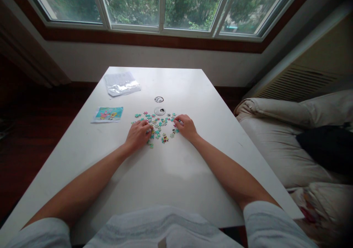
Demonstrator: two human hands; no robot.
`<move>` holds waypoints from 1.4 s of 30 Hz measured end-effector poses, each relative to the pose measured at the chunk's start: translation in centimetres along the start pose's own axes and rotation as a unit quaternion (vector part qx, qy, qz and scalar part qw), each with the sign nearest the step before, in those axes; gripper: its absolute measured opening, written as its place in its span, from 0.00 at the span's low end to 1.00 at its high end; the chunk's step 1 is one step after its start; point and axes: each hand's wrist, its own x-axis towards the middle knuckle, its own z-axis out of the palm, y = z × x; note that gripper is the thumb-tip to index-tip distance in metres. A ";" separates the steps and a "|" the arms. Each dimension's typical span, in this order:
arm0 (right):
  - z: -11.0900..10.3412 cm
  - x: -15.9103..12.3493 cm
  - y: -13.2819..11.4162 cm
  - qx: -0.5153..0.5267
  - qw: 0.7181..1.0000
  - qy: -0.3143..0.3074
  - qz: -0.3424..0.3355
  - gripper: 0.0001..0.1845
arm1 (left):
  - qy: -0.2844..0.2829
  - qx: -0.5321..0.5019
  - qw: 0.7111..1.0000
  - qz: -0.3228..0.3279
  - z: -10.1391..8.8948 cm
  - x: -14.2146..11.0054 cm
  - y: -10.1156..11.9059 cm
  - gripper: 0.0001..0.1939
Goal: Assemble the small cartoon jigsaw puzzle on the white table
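Observation:
Small jigsaw puzzle pieces (157, 124), mostly green and teal with some pink and yellow, lie scattered between my hands. My left hand (138, 133) rests at the left side of the pile, fingers curled and drawn together over some pieces. Bent fingers and thumb of my right hand (186, 126) come together at the pile's right edge, touching or just above pieces there. Whatever either hand pinches is too small to make out. A little cluster of yellow and dark pieces (164, 139) lies nearer me. To the left is a picture card (109, 114) with cartoon figures.
The white table (176, 181) also bears a clear plastic bag (121, 83) at the back left. Two round, partly see-through items (159, 111) lie behind the pieces. A light sofa (264, 137) stands on the right; a window (162, 7) is beyond the table.

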 end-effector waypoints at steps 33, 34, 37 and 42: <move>0.1 0.0 0.1 -0.007 1.000 -0.004 0.008 0.07 | -0.019 0.030 0.999 -0.024 -0.6 -0.2 0.2 0.09; 0.1 0.0 0.1 -0.006 1.000 -0.005 0.008 0.07 | -0.018 0.032 0.999 -0.023 -0.6 -0.2 0.2 0.09; 0.1 -0.1 0.0 -0.002 1.000 -0.006 0.007 0.07 | -0.017 0.032 0.999 -0.016 -0.6 -0.1 0.1 0.10; 0.0 -0.1 -0.1 -0.001 1.000 -0.008 0.012 0.07 | -0.027 0.026 0.999 0.004 -0.4 0.0 0.0 0.16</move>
